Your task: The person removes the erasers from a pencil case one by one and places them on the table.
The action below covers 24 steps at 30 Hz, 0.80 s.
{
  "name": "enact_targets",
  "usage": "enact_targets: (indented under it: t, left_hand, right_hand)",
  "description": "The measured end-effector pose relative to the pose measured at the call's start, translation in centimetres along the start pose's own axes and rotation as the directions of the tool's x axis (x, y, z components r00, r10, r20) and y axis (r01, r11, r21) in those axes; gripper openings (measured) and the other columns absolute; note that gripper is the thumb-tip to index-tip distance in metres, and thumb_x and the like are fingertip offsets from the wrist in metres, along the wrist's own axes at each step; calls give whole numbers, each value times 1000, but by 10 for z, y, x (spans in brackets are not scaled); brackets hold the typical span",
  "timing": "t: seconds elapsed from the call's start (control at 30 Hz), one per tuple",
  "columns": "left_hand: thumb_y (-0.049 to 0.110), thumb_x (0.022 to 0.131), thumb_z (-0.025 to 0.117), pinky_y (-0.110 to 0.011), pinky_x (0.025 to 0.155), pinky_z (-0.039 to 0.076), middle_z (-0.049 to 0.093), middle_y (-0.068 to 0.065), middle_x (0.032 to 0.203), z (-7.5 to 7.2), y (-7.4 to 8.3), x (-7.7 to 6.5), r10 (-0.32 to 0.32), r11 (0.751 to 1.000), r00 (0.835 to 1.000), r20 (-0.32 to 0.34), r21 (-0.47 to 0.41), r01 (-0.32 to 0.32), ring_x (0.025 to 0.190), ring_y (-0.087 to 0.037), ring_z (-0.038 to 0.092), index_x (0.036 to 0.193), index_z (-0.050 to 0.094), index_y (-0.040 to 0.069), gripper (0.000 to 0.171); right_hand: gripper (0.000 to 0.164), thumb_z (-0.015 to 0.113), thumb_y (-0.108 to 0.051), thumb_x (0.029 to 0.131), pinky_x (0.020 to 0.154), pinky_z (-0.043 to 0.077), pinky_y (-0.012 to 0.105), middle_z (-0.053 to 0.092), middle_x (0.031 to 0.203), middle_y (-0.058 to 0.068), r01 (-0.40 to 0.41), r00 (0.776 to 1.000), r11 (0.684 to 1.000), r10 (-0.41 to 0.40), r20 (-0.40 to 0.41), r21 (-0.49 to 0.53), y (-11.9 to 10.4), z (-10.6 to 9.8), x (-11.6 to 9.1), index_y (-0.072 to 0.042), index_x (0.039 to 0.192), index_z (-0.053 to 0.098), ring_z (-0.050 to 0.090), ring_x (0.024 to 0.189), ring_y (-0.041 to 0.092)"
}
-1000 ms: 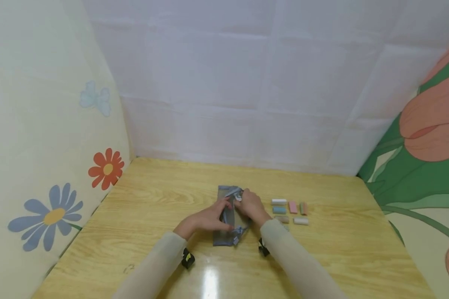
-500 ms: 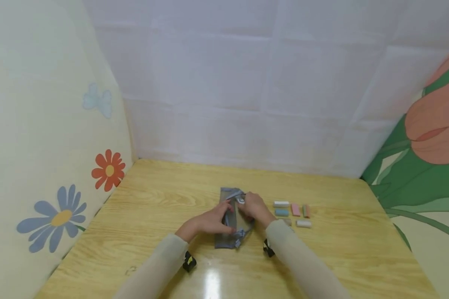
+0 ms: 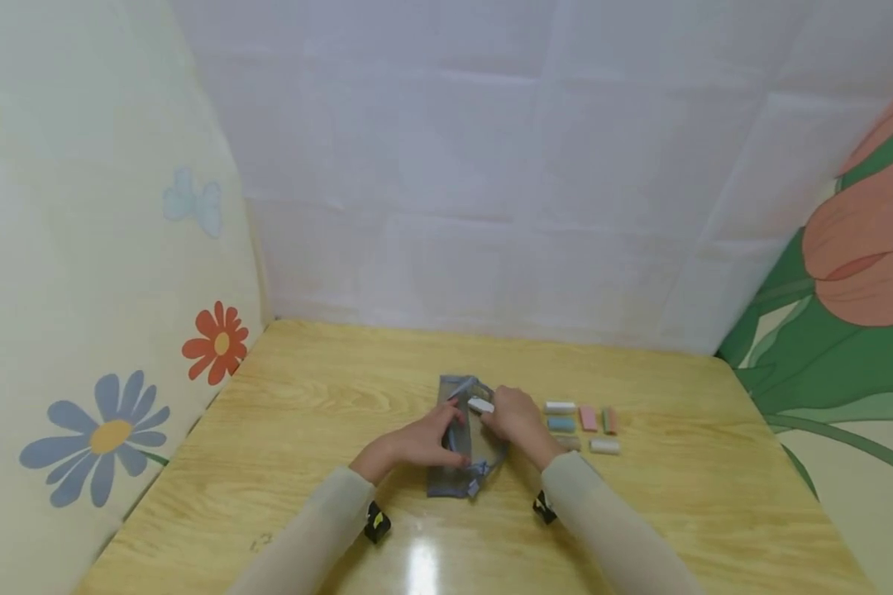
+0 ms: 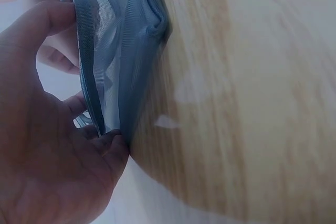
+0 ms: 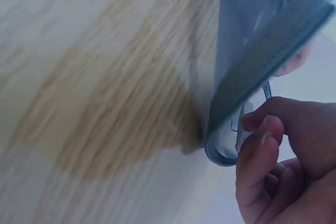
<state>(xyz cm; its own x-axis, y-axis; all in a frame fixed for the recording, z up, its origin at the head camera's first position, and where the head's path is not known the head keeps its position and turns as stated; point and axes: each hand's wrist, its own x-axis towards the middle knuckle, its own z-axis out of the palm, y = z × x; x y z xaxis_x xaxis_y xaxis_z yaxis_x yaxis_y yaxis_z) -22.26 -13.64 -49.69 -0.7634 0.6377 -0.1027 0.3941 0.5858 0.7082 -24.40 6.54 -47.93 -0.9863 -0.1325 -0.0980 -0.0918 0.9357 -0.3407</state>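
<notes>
A blue-grey mesh zip pouch lies on the table with its zip side gaping. My left hand grips the pouch's left edge, thumb and fingertips on the zip band in the left wrist view. At the pouch's right side, my right hand pinches a small white object between thumb and forefinger, at the mouth. In the right wrist view most of that white object is hidden by the fingers and the pouch's band; I cannot tell its kind.
Right of the right hand lie several small block-like pieces in rows: a white one, a blue one, a pink one, a green-and-red one and another white one. A white sheet hangs behind the table.
My right hand has shifted slightly right, and more of the white object shows at the pouch's mouth. The opening looks wider. My left hand keeps its hold on the pouch.
</notes>
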Motion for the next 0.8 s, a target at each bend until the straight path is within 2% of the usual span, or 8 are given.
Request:
enact_targets:
  t: [0.13, 0.27, 0.43, 0.53, 0.8]
  left_hand:
    - [46, 80, 73, -52, 111, 37, 17, -28, 164, 1, -2, 1, 1, 1000, 1000, -3, 1, -1, 146, -44, 30, 130, 45, 11, 67]
    - [46, 80, 73, -52, 112, 36, 19, -28, 163, 2, -2, 1, -1, 1000, 1000, -5, -6, 1, 147, -45, 28, 130, 46, 11, 67]
    - [47, 80, 72, -52, 110, 39, 18, -27, 163, 3, -3, -1, -11, 1000, 1000, 0, -7, 11, 147, -45, 29, 130, 46, 11, 67]
    - [47, 81, 72, -52, 109, 40, 17, -27, 164, 3, -1, -2, -19, 1000, 1000, 0, -4, 19, 146, -45, 30, 131, 46, 11, 66]
    - [43, 83, 71, -55, 107, 41, 16, -28, 164, 3, 2, -4, -13, 1000, 1000, -6, -11, 13, 144, -47, 32, 129, 46, 8, 64]
  right_hand:
    - [22, 70, -22, 84, 53, 43, 30, 60, 65, 2, 4, 1000, 999, -4, -12, 36, 4, -4, -7, -11, 68, 60, 53, 58, 18]
    - [13, 74, -20, 80, 55, 44, 30, 62, 71, 1, 23, 999, 995, -18, -50, 93, 7, -3, -13, -11, 77, 64, 55, 62, 18]
    - [19, 78, -20, 76, 58, 45, 30, 65, 76, 1, 48, 995, 988, -34, -95, 147, 11, -2, -20, -10, 90, 69, 56, 65, 17]
    - [25, 79, -21, 76, 57, 44, 28, 63, 74, 0, 70, 993, 982, -52, -109, 178, 15, -3, -24, -9, 96, 71, 54, 64, 15]
    - [23, 78, -16, 77, 49, 40, 25, 58, 64, -2, 101, 990, 947, -66, -123, 304, 23, -10, -39, -9, 97, 69, 50, 53, 11]
